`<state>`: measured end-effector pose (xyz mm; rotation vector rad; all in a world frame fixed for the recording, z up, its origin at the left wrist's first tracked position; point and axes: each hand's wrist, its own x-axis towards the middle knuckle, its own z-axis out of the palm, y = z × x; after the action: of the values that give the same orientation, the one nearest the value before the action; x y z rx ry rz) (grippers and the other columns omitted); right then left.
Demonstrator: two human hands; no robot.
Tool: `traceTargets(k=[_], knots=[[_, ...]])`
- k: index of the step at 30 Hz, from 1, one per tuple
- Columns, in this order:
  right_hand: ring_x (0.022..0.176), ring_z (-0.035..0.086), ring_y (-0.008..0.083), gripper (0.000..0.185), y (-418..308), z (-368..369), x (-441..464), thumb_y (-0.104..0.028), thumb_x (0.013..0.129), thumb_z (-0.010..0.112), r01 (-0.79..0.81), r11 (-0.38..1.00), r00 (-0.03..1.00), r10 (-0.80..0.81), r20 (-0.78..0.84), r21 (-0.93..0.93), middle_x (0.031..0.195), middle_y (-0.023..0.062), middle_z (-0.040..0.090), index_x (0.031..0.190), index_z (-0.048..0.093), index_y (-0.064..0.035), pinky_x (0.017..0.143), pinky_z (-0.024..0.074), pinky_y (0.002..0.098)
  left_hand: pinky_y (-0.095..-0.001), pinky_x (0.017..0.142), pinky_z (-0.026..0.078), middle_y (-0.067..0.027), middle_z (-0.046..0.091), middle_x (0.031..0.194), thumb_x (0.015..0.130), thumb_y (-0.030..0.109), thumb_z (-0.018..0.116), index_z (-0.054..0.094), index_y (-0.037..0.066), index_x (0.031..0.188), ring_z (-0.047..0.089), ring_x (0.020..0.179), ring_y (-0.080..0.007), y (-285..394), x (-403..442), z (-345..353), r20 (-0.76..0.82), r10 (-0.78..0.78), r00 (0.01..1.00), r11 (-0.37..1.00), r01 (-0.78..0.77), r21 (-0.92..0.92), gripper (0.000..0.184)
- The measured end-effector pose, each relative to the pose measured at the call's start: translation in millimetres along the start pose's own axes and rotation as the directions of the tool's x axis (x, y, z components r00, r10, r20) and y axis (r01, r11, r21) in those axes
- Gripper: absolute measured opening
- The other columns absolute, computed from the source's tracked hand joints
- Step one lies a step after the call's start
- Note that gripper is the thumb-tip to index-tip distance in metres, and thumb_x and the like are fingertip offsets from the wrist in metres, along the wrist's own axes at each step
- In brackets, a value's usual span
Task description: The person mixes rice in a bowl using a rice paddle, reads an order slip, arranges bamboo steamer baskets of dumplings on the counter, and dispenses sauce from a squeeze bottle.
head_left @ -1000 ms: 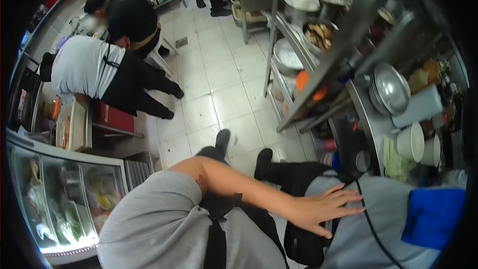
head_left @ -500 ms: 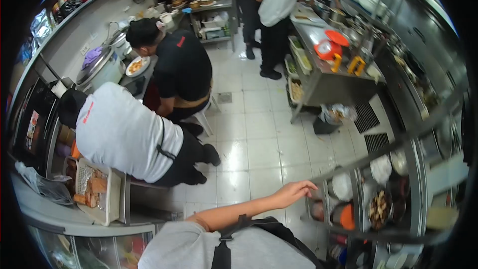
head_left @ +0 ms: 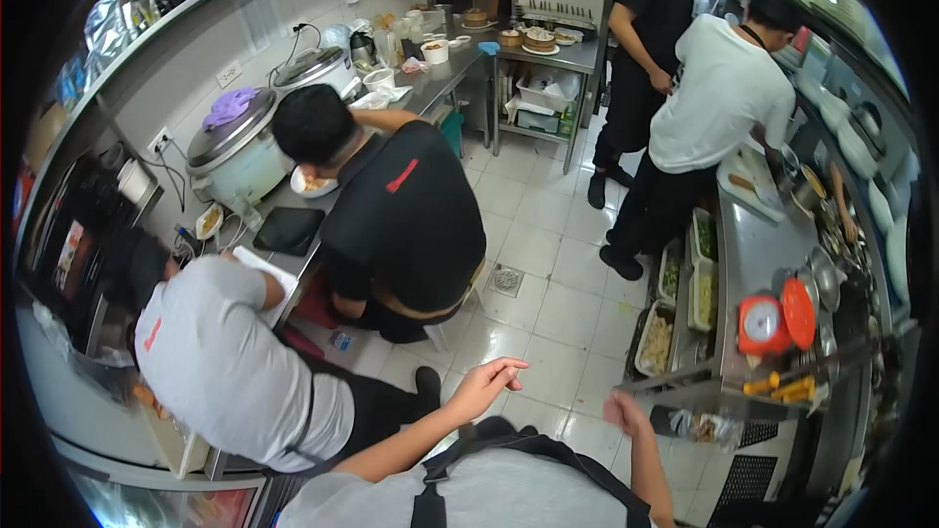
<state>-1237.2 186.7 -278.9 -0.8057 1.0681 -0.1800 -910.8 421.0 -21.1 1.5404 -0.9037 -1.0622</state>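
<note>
My left hand (head_left: 489,383) is held out in front of my body over the tiled floor (head_left: 548,284). Its fingers are loosely stretched, and nothing shows in them. To the right, my right hand (head_left: 626,413) is raised at waist height, smeared by motion, so its fingers are unclear. Neither hand touches anything I can see. Beyond my right hand stands the steel worktable (head_left: 758,269), bearing a red scale (head_left: 763,323).
Left, a person in grey (head_left: 235,352) leans over the counter near a seated person in black (head_left: 401,225). Two more people stand at the back right, one in white (head_left: 724,88) at a cutting board (head_left: 748,181). Large rice cookers (head_left: 235,152) line the left wall.
My view has moved forward, nearer the seated person and the worktable. My right hand has come into view. My left hand now appears further left and a little lower.
</note>
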Motion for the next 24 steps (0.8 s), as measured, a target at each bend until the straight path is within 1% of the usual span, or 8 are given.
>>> traceTargets(k=[1,2,5,6,9,11,17,24], knots=[[0.065,0.059,0.0150,0.021,-71.6,36.0,22.6,-0.031,0.086,0.060,0.093,0.989,0.995,-0.098,-0.034,-0.118,0.075,0.0022,0.061,0.086,0.057,-0.0095,0.062,0.0514,0.0296,-0.0268,0.083,0.044,-0.0042,0.064,0.087,0.096,0.019,0.045,0.060,0.004,0.110,0.058,0.089,-0.0103,6.3,25.2,-2.5,-0.040,-0.022,0.999,0.999,0.021,-0.037,0.026],[0.067,0.058,0.0138,0.022,-131.5,55.5,54.4,-0.029,0.085,0.062,0.162,0.903,0.982,-0.185,-0.019,-0.398,0.076,0.0028,0.060,0.090,0.059,-0.0078,0.062,0.0495,0.0275,-0.0234,0.075,0.046,-0.0023,0.064,0.080,0.094,0.020,0.052,0.064,0.004,0.101,0.059,0.078,-0.0076,3.1,56.8,-3.9,-0.113,0.060,0.992,0.993,-0.071,-0.093,0.021],[0.067,0.056,0.0098,0.026,-283.6,135.4,133.6,-0.029,0.083,0.067,0.317,0.886,0.948,-0.285,0.143,-0.337,0.078,0.0009,0.059,0.094,0.062,-0.0061,0.060,0.0468,0.0243,-0.0220,0.070,0.046,-0.0018,0.064,0.080,0.090,0.018,0.059,0.064,0.003,0.094,0.058,0.076,-0.0060,-5.5,158.5,-13.3,-0.185,0.062,0.981,0.965,-0.106,-0.240,0.017],[0.066,0.056,0.0094,0.026,-330.8,156.4,159.1,-0.029,0.081,0.069,0.387,0.846,0.921,-0.335,0.199,-0.368,0.077,0.0005,0.058,0.093,0.062,-0.0065,0.059,0.0467,0.0238,-0.0214,0.066,0.046,-0.0014,0.064,0.078,0.087,0.016,0.064,0.063,0.002,0.088,0.058,0.072,-0.0057,18.8,189.5,-23.5,-0.207,0.093,0.974,0.992,-0.108,-0.060,0.014],[0.066,0.056,0.0088,0.027,-400.7,208.9,198.2,-0.029,0.079,0.071,0.429,0.801,0.903,-0.380,0.198,-0.417,0.075,0.0009,0.060,0.091,0.062,-0.0060,0.060,0.0467,0.0237,-0.0242,0.073,0.047,-0.0016,0.063,0.078,0.086,0.013,0.065,0.063,0.003,0.086,0.059,0.075,-0.0094,33.5,312.0,-50.5,-0.222,0.041,0.974,0.999,-0.038,0.017,0.010],[0.064,0.056,0.0077,0.031,-440.3,214.3,232.8,-0.029,0.074,0.076,0.444,0.781,0.896,-0.379,0.233,-0.438,0.074,0.0005,0.061,0.088,0.062,-0.0044,0.057,0.0455,0.0225,-0.0241,0.069,0.047,-0.0031,0.063,0.076,0.087,0.016,0.064,0.061,0.003,0.082,0.059,0.074,-0.0100,35.5,405.4,-64.8,-0.285,0.110,0.952,0.931,-0.199,-0.305,0.014],[0.053,0.052,0.0071,0.028,-515.6,159.1,353.0,-0.028,0.074,0.076,0.350,0.798,0.920,-0.390,0.022,-0.490,0.066,-0.0004,0.059,0.084,0.064,-0.0041,0.049,0.0430,0.0210,-0.0233,0.066,0.049,-0.0036,0.062,0.074,0.092,0.024,0.056,0.061,0.000,0.085,0.059,0.068,-0.0092,64.9,643.2,-137.5,-0.273,0.021,0.962,0.911,-0.130,-0.390,0.025],[0.052,0.049,0.0048,0.026,-671.0,161.1,552.5,-0.027,0.075,0.076,0.414,0.712,0.876,-0.482,0.035,-0.567,0.064,-0.0029,0.056,0.081,0.062,-0.0054,0.047,0.0405,0.0208,-0.0232,0.065,0.049,-0.0040,0.063,0.073,0.092,0.024,0.056,0.064,0.000,0.090,0.059,0.065,-0.0097,56.2,825.3,-229.5,-0.392,0.121,0.912,0.983,-0.165,-0.080,0.025]])
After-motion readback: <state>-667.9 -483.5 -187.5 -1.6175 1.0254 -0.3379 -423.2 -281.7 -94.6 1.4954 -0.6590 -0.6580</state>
